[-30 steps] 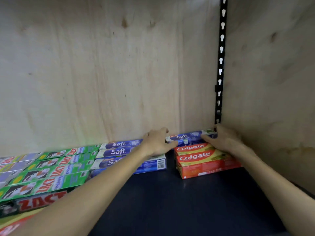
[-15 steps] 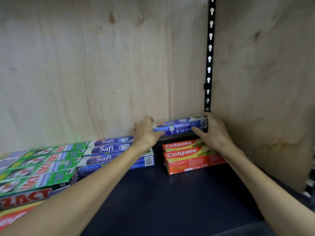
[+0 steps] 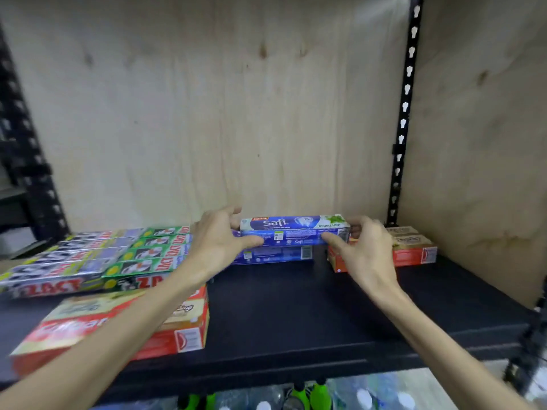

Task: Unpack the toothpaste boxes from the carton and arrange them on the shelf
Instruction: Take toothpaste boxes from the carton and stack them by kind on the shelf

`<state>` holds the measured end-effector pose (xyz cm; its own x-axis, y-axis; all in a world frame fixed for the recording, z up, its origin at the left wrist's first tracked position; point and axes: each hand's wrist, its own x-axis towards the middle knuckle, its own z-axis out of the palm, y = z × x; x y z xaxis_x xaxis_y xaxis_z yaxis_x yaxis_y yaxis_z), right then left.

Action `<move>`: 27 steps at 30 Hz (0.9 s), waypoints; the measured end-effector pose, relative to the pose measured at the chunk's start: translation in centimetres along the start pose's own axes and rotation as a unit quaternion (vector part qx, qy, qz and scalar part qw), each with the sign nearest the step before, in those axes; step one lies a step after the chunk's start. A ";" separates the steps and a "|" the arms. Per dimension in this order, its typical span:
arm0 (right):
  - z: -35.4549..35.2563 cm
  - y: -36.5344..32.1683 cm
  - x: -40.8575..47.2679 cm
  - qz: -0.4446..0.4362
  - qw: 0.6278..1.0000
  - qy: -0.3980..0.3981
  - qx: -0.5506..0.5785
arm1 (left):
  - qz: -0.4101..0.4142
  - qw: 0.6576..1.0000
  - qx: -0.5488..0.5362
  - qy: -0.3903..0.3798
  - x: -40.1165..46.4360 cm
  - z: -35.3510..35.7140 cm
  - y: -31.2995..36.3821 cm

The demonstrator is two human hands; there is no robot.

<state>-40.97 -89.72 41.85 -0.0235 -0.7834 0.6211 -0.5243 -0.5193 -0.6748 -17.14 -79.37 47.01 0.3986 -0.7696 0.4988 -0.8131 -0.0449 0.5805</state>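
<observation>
A blue Safi toothpaste box lies lengthwise on top of other blue Safi boxes at the back of the black shelf. My left hand holds its left end, thumb in front and fingers behind. My right hand pinches its right end the same way. Red Colgate boxes sit just right of the stack, partly hidden by my right hand. The carton is not in view.
Green and black Zact boxes fill the back left in rows. A stack of red Colgate boxes lies front left under my left forearm. Plywood walls close the back and right side. Bottles show below the shelf edge.
Both hands carried the Safi box leftward from above the red Colgate boxes to the top of the blue Safi stack. The camera pulled back, revealing the front-left Colgate stack.
</observation>
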 end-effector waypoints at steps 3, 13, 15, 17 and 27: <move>0.2 -1.4 -3.1 -0.015 1.000 -0.005 0.009 | 0.001 0.999 0.030 -0.012 -2.3 -1.9 -1.5; 1.4 -1.2 -4.8 -0.041 0.992 -0.087 -0.082 | 0.047 0.980 0.138 -0.137 -2.2 -2.8 -4.5; 1.5 -1.1 -4.3 -0.058 0.988 -0.098 -0.103 | 0.053 0.973 0.165 -0.155 -1.5 -2.6 -5.1; 1.7 -0.9 -4.1 -0.085 0.982 -0.096 -0.136 | 0.060 0.968 0.180 -0.167 -1.2 -2.3 -5.6; 2.0 -0.3 -1.9 -0.169 0.952 -0.084 -0.240 | 0.035 0.971 0.103 -0.212 -0.1 -2.2 -6.2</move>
<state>-39.03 -88.75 40.02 0.3310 -0.6641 0.6704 -0.8069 -0.5675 -0.1637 -11.24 -77.68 44.80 0.1646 -0.9663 0.1977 -0.9169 -0.0760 0.3919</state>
